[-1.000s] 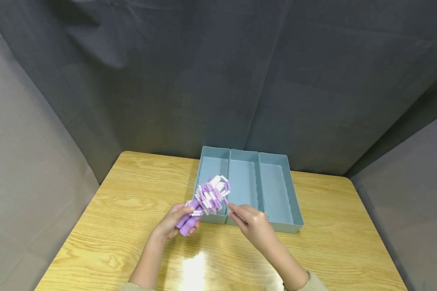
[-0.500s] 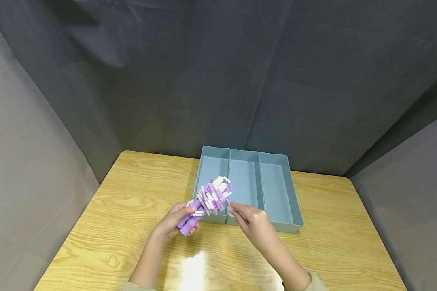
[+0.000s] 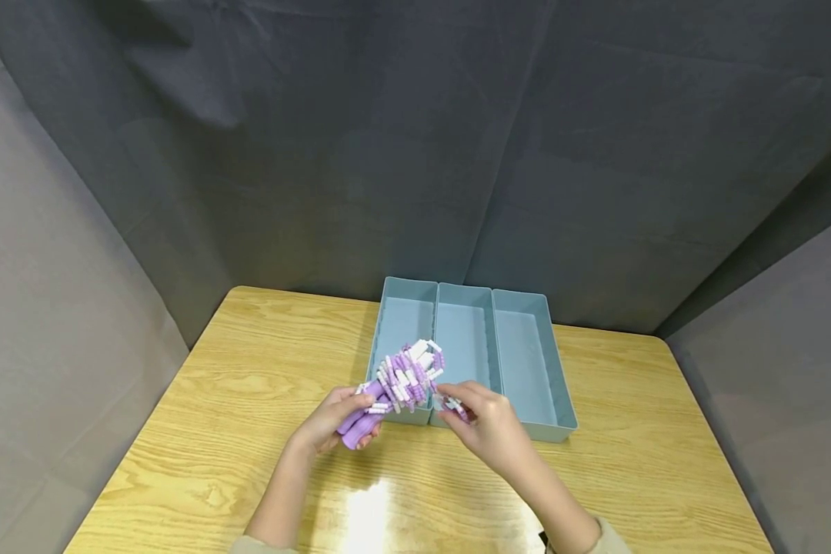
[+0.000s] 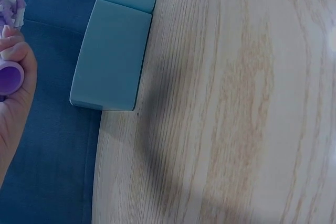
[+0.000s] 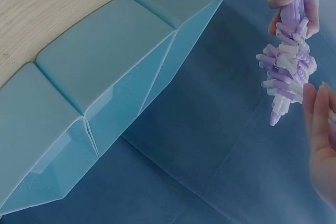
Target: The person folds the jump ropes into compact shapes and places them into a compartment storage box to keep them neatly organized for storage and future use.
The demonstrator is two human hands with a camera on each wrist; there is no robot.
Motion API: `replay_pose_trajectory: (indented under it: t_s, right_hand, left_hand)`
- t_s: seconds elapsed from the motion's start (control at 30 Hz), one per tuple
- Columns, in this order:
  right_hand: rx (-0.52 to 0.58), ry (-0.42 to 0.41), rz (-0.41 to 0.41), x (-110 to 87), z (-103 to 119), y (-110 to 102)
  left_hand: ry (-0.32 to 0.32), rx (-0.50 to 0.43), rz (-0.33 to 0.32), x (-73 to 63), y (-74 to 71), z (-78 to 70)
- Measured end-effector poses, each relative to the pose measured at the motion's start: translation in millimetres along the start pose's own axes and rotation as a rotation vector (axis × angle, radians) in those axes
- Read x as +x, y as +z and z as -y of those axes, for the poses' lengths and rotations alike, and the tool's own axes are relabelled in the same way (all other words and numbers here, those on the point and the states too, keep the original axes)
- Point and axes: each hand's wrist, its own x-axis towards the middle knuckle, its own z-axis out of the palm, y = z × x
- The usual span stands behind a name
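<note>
A beaded jump rope (image 3: 405, 377) in purple and white is wound into a thick bundle around its two purple handles. My left hand (image 3: 328, 425) grips the handles, with the thumb on top; in the left wrist view a hollow handle end (image 4: 10, 78) pokes out of the fist. At the other side of the bundle, my right hand (image 3: 492, 427) pinches a beaded stretch of the rope, and a few beads show between its fingers. The right wrist view has the bundle (image 5: 289, 66) hanging below the left hand, the right fingertips close beside it.
Three long blue-grey bins stand side by side behind the hands: left bin (image 3: 405, 315), middle bin (image 3: 464, 331) and right bin (image 3: 526, 354). They rest on a wood-grain table (image 3: 235, 385). Dark cloth (image 3: 360, 154) hangs behind, with grey panels at both sides.
The bundle has shifted slightly to the right. My right hand has turned a little, and a beaded stretch of rope now shows among its fingers. The left hand keeps its grip.
</note>
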Motion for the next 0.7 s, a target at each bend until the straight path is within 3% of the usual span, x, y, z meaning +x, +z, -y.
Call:
replay_pose_trajectory:
  t_s: [0.27,0.4,0.7]
  right_hand:
    - [0.068,0.042,0.076,1.5,0.8,-6.5]
    - [0.066,0.021,0.097,1.8,-0.9,-7.5]
    - [0.110,-0.071,0.026,4.0,-6.9,-7.4]
  left_hand:
    - [-0.027,-0.003,0.005,0.5,-2.0,0.7]
    - [-0.049,0.004,-0.005,0.4,-1.3,0.3]
    - [-0.047,0.021,0.026,0.7,-0.3,0.1]
